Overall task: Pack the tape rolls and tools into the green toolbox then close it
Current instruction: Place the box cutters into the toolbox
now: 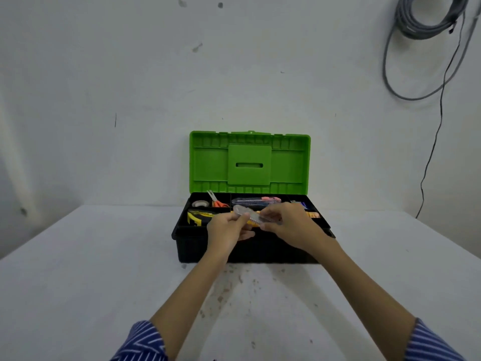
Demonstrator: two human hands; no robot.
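Both hands (229, 227) (289, 225) hold a seemingly clear cutter (253, 216) crosswise over toolbox (250, 251).

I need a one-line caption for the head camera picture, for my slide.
Both hands hold a clear utility knife over the open green toolbox, already partly packed.

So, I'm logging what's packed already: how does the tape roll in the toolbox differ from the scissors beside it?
The tape roll is a pale, round ring lying flat at the far left; the scissors are long and thin, with orange handles and blades pointing back toward the green lid. The roll sits left, the scissors right. Both lie in the same back-left compartment of the black tray, untouched by either hand.
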